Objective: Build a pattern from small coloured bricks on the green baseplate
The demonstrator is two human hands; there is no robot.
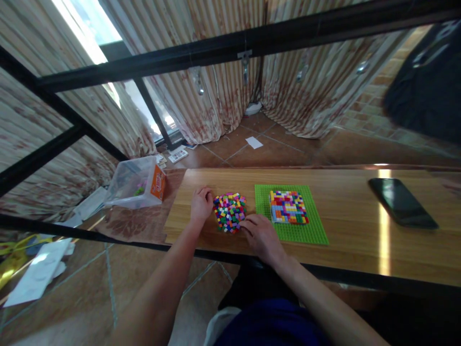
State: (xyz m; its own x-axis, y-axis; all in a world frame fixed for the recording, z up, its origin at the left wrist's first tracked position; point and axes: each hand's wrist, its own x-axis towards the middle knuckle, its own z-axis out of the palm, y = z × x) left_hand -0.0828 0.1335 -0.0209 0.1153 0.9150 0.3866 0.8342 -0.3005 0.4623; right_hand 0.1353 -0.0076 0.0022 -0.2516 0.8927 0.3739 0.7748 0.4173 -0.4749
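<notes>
The left hand (pixel 200 204) rests on the bench (pixel 360 240) with its fingers curled loosely, knuckles just against the left edge of a pile of small bricks (pixel 229 212). The right hand (pixel 262 236) lies palm down at the pile's lower right edge, fingertips touching the bricks; whether it pinches one cannot be told. The hands sit apart, with the pile between them. The pile is a loose, roughly round heap of tiny square pieces in mixed red, yellow, green, blue, pink and white. Just right of it lies a flat green baseplate (pixel 306 230), and on its upper middle stands a square block of bricks (pixel 288 207) laid in coloured rows. Farther right on the bench lies a dark phone (pixel 401 202). Off the bench's left end sits a clear plastic box (pixel 135 183).
</notes>
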